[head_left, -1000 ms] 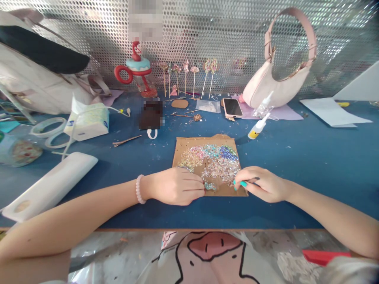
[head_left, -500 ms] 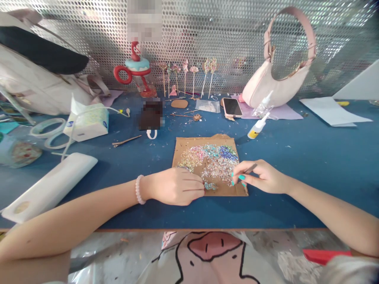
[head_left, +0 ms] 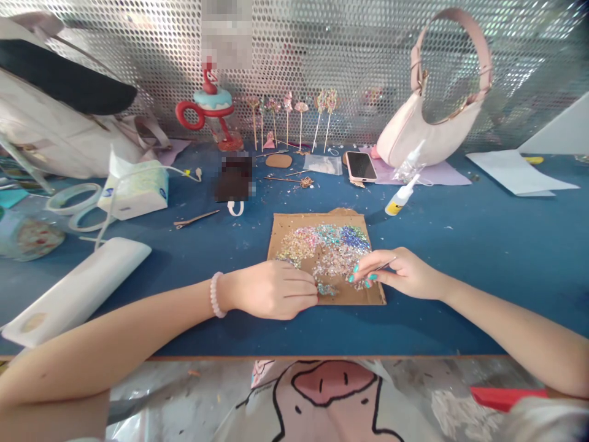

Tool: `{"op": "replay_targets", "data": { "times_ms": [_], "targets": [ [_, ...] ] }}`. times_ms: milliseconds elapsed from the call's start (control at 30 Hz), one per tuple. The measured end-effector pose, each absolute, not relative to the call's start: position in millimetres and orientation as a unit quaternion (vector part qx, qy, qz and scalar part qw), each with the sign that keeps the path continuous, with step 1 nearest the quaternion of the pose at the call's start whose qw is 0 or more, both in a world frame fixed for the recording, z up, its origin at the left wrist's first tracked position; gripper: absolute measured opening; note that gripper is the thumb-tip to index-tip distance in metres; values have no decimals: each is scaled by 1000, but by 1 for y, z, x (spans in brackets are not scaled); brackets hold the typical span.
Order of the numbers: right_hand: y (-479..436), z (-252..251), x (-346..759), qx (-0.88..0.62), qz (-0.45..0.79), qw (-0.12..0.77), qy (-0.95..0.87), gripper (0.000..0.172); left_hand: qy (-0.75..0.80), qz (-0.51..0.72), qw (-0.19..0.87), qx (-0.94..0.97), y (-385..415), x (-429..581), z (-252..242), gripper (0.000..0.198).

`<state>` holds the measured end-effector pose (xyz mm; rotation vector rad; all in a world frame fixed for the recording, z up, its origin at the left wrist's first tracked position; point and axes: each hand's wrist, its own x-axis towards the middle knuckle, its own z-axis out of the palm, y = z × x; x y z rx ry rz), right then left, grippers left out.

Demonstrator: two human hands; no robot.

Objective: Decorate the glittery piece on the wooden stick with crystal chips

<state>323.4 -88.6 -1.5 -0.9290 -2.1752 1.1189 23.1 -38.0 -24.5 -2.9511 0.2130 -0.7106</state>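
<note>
A brown cardboard sheet (head_left: 285,228) lies on the blue table, covered with a heap of glittery sequins (head_left: 329,245). My left hand (head_left: 272,290) rests at the sheet's near left corner, fingers curled and pinched on a small teal glittery piece (head_left: 326,288). My right hand (head_left: 399,272) sits at the sheet's right edge, fingers closed on a thin metal tool (head_left: 384,265), with its fingertips down among the sequins.
A glue bottle (head_left: 401,197), a phone (head_left: 361,166), a pink handbag (head_left: 427,132) and decorated sticks (head_left: 301,123) stand behind. At the left are a tissue pack (head_left: 135,187), tape rolls (head_left: 73,199), a white case (head_left: 76,288) and a hair clip (head_left: 196,219). The table edge (head_left: 294,356) runs near me.
My right hand has moved up and left from the sheet's near right corner onto the sequins. My left hand has stayed still.
</note>
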Motion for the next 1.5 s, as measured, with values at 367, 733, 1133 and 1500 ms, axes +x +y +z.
{"op": "replay_targets", "data": {
  "times_ms": [367, 733, 1133, 1500],
  "targets": [
    [-91, -6, 320, -373, 409, 263, -790, 18, 84, -249, -9, -965, -42, 22, -9, 23],
    [-87, -6, 324, -310, 292, 305, -852, 17, -12, -186, 81, -979, -42, 21, 1, 36],
    [-85, -14, 327, -374, 287, 339, -814, 21, -39, -83, 13, -996, -47, 21, 8, 28],
    [-82, -12, 325, -443, 282, 357, -772, 17, -84, -5, -58, -995, -53, 10, 20, 15]
  ]
}}
